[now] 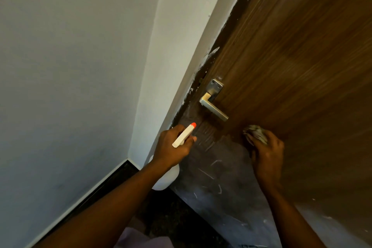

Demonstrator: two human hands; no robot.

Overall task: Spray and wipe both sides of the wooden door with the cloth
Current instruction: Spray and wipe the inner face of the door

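The brown wooden door fills the right half of the view, closed against its frame. My left hand grips a white spray bottle with an orange nozzle tip, aimed at the door just below the metal lever handle. Wet streaks show on the wood in front of the nozzle. My right hand presses a bunched grey cloth against the door to the right of the handle and below it. The bottle's round white body shows under my left wrist.
A white wall stands on the left, meeting the door frame. A white skirting strip runs along the dark floor. The door's lower part is greyish with white scratch marks. White paint smears line the door edge.
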